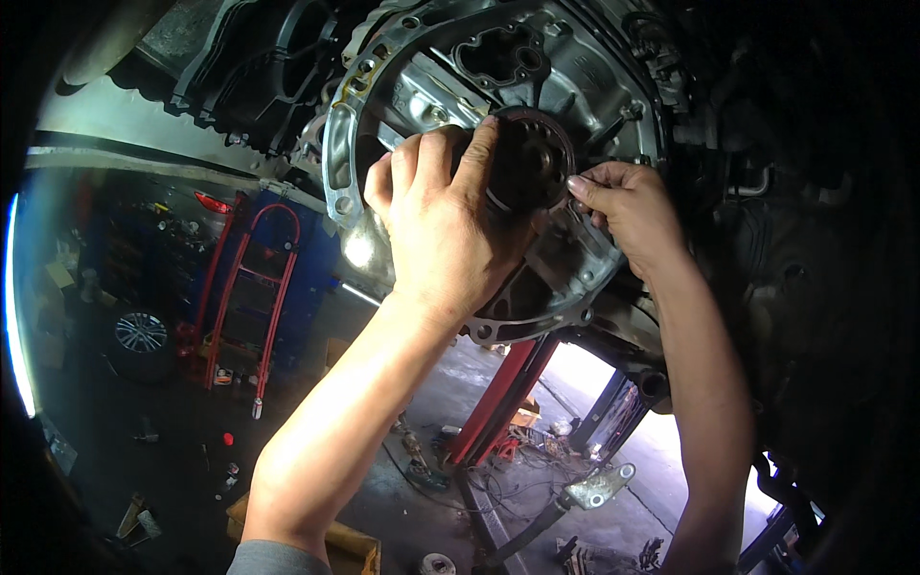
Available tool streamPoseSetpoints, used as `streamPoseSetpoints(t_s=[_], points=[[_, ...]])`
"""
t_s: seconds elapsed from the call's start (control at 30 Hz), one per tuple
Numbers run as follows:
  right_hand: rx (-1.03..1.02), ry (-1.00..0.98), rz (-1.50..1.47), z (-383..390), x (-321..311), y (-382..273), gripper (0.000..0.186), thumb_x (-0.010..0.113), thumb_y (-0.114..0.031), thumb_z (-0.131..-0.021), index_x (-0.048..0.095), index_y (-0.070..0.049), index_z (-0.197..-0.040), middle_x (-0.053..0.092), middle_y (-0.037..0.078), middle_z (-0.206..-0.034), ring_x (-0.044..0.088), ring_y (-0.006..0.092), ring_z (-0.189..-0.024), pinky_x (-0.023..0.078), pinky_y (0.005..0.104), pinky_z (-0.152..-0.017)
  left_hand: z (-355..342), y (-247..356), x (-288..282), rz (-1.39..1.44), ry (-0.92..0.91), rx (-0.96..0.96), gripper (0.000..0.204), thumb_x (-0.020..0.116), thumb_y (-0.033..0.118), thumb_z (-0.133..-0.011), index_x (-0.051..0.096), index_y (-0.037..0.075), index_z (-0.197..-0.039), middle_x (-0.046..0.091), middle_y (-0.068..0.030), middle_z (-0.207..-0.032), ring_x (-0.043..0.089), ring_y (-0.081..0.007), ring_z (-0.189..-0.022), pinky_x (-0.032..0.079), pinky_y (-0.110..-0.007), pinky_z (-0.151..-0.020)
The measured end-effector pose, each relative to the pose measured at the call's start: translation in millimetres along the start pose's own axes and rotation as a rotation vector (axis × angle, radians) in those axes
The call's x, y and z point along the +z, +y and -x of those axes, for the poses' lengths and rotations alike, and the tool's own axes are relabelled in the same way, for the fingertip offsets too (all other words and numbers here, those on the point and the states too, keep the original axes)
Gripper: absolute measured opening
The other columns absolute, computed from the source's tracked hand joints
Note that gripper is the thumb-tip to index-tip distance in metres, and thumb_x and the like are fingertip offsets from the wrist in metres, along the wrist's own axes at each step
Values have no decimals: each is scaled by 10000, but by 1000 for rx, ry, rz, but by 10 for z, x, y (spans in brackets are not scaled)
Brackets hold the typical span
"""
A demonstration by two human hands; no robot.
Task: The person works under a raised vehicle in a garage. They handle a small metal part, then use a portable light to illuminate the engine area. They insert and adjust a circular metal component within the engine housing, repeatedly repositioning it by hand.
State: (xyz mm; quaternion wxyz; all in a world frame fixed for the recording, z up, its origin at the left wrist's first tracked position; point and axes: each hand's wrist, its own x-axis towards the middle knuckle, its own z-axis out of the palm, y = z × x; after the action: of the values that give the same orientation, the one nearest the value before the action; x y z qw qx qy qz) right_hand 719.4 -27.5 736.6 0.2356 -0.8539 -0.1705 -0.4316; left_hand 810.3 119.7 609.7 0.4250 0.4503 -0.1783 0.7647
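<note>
Above me is a grey cast-metal housing [340,163] with bolt holes around its flange, on the underside of a vehicle. At its middle sits a round dark plate [534,158] with a thin rim and several holes. My left hand [436,216] is closed at the plate's left side, its index fingertip on the upper rim; the thumb is hidden. On the right, my right hand [632,206] pinches at the plate's right edge, thumb toward me and fingers curled behind. Whether it grips the rim or a small piece beside it cannot be made out.
Dark hoses and metal parts [757,182] hang on the right. Below are a red lift post [503,402], a metal arm with a pale bracket [599,487], a yellow box [350,546] and cables. A red hand truck [278,287] and a wheel [142,332] stand at left.
</note>
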Motion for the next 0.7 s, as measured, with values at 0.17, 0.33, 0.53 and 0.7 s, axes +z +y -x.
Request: streamPoseSetpoints(t_s=[0.17, 0.33, 0.53, 0.7], points=[[50, -1, -34, -3, -7, -24, 257, 756, -249, -987, 736, -10, -893, 691, 22, -766, 586, 98, -647, 493, 250, -632, -35, 5, -25, -42, -38, 24, 833, 901, 454, -688, 659, 119, -1412, 596, -99, -1118, 555, -307, -1115, 347, -515, -1019], [64, 50, 12, -52, 9, -105, 445, 720, -402, -1014, 672, -35, -768, 648, 24, -694, 585, 111, -580, 493, 253, -557, -99, 0, -79, -109, -104, 58, 840, 866, 506, -731, 644, 122, -1444, 588, -97, -1083, 563, -305, -1062, 370, -496, -971], [77, 35, 161, -247, 5, -205, 641, 708, -622, -953, 599, -68, -650, 573, 25, -581, 558, 124, -479, 420, 257, -436, -125, -10, -121, -102, -124, 106, 839, 874, 453, -698, 655, 55, -1403, 592, -74, -1103, 560, -282, -1089, 373, -491, -958], [36, -23, 269, -315, -18, -274, 723, 669, -690, -942, 583, -47, -623, 569, 53, -555, 555, 148, -440, 428, 265, -413, -150, -46, -113, -91, -124, 135, 830, 868, 449, -700, 659, 51, -1397, 590, -68, -1098, 559, -283, -1076, 387, -462, -920]])
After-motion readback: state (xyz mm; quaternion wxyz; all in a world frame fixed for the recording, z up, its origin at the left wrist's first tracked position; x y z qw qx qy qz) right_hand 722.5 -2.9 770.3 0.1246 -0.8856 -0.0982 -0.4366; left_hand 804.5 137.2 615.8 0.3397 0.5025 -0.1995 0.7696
